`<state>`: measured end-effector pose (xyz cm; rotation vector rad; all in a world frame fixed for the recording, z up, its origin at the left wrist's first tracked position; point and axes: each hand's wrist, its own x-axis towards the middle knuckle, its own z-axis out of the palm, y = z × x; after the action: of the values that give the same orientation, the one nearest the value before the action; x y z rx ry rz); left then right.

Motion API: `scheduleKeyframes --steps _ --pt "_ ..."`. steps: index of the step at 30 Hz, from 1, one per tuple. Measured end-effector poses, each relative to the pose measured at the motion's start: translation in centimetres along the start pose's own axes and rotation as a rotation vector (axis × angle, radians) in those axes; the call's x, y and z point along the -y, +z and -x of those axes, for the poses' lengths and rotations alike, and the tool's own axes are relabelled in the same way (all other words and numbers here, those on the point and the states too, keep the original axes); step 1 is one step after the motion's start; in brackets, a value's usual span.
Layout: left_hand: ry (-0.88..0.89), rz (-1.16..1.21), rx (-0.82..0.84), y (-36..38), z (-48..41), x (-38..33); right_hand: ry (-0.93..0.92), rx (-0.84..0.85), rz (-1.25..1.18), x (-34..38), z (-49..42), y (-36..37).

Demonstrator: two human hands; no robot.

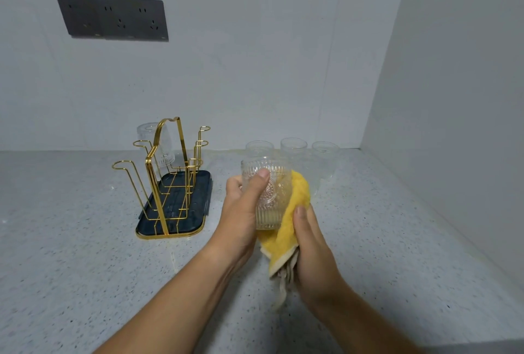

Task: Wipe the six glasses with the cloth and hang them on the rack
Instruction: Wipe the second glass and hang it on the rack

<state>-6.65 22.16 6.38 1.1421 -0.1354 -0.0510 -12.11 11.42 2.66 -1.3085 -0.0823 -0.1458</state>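
Left grip: the left hand (241, 209) is closed around a patterned glass (268, 194), thumb across the near face, fingers wrapped behind; the glass is held upright, mouth up, clear of the countertop (85, 254).
Right grip: the right hand (312, 251) is closed on a yellow cloth (295, 211), thumb pressing it against the right side of the held glass; the rest of the cloth is bunched in the palm, with a pale edge hanging below the hand.
Cloth contact: the cloth wraps the right and rear side of the glass from just below the rim down to the base; the near face of the glass is uncovered.
Rack: a gold wire rack (167, 172) stands on a dark tray with a gold rim (198, 226), on the countertop to the left of the hands.
Hung glass: one glass (154, 140) sits inverted on a far-left peg of the rack, near the wall; the other visible pegs carry nothing.
Waiting glasses: three glasses (293, 148) stand upright in a row on the countertop behind the held glass, close to the back wall. Whether a further glass stands behind the hands, I cannot tell.
Surroundings: a dark socket panel (113, 17) is mounted on the wall above and left of the rack.
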Motion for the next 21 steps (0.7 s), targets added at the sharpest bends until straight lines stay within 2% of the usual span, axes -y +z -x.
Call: scheduleKeyframes --steps 6,11,13,17,21 --pt "0.111 -0.205 0.108 0.8 0.5 -0.2 -0.188 -0.123 0.25 1.9 -0.9 -0.2" --pt "0.181 -0.181 0.024 2.2 0.5 -1.2 -0.27 -0.047 0.301 3.8 -1.7 0.6" --pt "0.135 -0.144 0.086 2.3 0.1 -1.3 -0.251 -0.058 0.229 5.0 -2.5 0.4" --pt "0.016 -0.007 0.188 2.3 0.2 -0.7 -0.052 -0.072 -0.072 6.2 -3.8 -0.2" --pt "0.002 0.068 0.105 1.5 -0.3 -0.5 -0.046 -0.071 0.048 3.3 -1.5 0.2"
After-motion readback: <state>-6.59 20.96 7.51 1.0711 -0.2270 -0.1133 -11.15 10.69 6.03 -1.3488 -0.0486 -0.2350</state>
